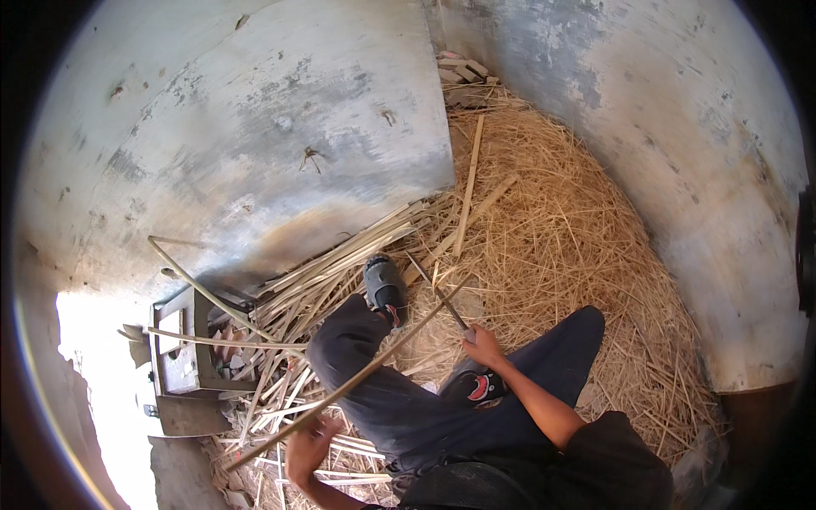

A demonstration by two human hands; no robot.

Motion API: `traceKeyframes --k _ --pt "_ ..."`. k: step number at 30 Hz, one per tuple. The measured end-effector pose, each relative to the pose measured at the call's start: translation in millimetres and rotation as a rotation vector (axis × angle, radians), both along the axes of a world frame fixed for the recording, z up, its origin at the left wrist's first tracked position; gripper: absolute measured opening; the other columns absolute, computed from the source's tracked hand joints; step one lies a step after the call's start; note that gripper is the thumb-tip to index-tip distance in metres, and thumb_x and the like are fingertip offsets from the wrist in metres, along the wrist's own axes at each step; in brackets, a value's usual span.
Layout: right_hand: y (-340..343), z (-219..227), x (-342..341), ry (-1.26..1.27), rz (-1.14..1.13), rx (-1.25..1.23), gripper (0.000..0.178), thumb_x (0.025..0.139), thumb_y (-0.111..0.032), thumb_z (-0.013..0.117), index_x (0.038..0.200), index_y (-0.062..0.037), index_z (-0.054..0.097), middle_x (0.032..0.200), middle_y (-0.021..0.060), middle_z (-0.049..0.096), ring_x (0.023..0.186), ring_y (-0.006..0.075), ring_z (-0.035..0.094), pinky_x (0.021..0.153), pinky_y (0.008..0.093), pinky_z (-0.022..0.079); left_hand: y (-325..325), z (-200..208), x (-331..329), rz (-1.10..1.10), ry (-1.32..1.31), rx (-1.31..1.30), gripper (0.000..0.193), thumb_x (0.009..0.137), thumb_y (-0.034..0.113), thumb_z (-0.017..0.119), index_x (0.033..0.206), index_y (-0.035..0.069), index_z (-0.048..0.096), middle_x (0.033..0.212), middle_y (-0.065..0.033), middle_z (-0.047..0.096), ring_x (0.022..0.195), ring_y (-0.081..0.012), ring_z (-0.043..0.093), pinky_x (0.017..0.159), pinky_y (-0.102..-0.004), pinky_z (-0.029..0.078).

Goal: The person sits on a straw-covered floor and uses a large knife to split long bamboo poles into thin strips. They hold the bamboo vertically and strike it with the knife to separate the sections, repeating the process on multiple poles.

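A long bamboo strip slants over my bent left leg, from the lower left up to the blade in the middle. Around its lower part my left hand is closed, the fingers partly bunched together. In my right hand is the handle of a knife. Its long thin blade points up and to the left, crossing the strip near the strip's far end. Whether blade and strip touch I cannot tell.
Split bamboo strips lie heaped along the left wall. Fine shavings cover the floor at the right. A worn wooden box stands at the left by a bright opening. My shoe rests among the strips; stained walls enclose the corner.
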State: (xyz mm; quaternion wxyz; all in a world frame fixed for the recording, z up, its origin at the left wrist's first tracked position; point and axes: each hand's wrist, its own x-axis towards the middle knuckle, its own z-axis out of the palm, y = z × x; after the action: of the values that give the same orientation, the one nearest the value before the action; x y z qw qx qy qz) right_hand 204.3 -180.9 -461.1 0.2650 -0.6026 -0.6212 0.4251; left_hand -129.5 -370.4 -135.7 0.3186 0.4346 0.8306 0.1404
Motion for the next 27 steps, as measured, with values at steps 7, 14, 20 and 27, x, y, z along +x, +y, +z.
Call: traceKeyframes --k 7,14,20,27 --pt "-11.8 -1.7 2.1 0.030 -0.013 -0.019 0.044 0.084 -0.034 0.070 0.105 0.0039 0.063 0.087 0.0289 0.067 0.084 0.0476 0.066 0.074 0.0500 0.051 16.8 9.6 61.2 -0.499 -0.725 -0.107 0.033 0.089 0.030 0.077 0.108 0.004 0.072 0.085 -0.0070 0.072 0.075 -0.0164 0.069 0.071 -0.0317 0.055" --pt "-16.0 -11.1 6.2 -0.123 0.032 0.018 0.048 0.084 -0.036 0.071 0.110 0.0032 0.061 0.089 0.0287 0.068 0.085 0.0475 0.066 0.075 0.0498 0.052 79.3 -24.6 127.6 -0.543 0.177 0.461 0.043 0.081 0.031 0.080 0.112 0.003 0.067 0.102 -0.0129 0.064 0.106 -0.0295 0.058 0.092 -0.0431 0.043" --pt "-19.2 2.3 16.7 -0.143 -0.006 -0.034 0.050 0.084 -0.035 0.071 0.115 0.0020 0.060 0.095 0.0293 0.069 0.091 0.0479 0.067 0.080 0.0502 0.053 94.1 -100.7 112.0 -0.593 0.598 0.163 0.035 0.077 0.032 0.080 0.097 0.004 0.072 0.100 -0.0153 0.067 0.106 -0.0331 0.058 0.096 -0.0497 0.038" --pt "-3.9 48.0 62.5 -0.194 0.037 0.096 0.050 0.085 -0.031 0.070 0.121 0.0018 0.059 0.090 0.0294 0.068 0.086 0.0486 0.067 0.076 0.0524 0.052 78.9 -136.7 113.4 -0.645 0.537 0.168 0.025 0.076 0.021 0.072 0.092 0.002 0.071 0.096 -0.0167 0.071 0.100 -0.0322 0.064 0.089 -0.0481 0.043"
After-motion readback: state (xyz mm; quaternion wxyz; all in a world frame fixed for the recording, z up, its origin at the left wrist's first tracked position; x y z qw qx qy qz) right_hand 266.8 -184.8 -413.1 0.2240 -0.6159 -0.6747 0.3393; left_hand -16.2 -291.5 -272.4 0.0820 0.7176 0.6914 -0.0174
